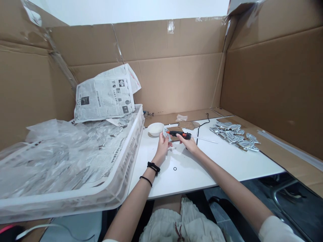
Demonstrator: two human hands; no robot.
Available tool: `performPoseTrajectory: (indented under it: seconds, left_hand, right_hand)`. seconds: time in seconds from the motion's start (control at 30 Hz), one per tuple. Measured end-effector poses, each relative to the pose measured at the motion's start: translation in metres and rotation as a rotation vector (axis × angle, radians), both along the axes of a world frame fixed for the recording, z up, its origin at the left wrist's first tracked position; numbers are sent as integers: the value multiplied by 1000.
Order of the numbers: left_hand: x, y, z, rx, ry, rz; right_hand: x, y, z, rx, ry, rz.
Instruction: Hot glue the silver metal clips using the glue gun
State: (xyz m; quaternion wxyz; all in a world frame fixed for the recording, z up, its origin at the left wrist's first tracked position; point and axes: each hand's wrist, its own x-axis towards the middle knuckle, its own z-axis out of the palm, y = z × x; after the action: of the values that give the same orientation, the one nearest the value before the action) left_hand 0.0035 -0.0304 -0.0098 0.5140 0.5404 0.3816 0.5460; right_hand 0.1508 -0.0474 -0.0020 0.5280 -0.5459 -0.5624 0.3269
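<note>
My right hand is closed round a black and orange glue gun, with a clear glue stick poking out of its back end. The orange nozzle points left, at a small white and silvery piece that my left hand pinches upright. Whether the nozzle touches the piece I cannot tell. Just behind my left hand stands a white bowl. To the right lies a pile of silvery, oval-looking pieces on the white table.
At left a large white plastic crate holds clear plastic bags and newspaper. Cardboard walls enclose the table on three sides. A black cord runs behind the glue gun. A small black ring lies near the front.
</note>
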Motion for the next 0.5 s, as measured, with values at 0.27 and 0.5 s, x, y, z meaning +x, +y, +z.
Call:
performPoseTrajectory:
  seconds: [0.27, 0.5]
  left_hand:
    - [1, 0, -1, 22, -7, 3]
    - [0, 0, 0, 18, -14, 0]
  right_hand:
    - [1, 1, 0, -29, -19, -16]
    - [1, 2, -2, 1, -25, -17]
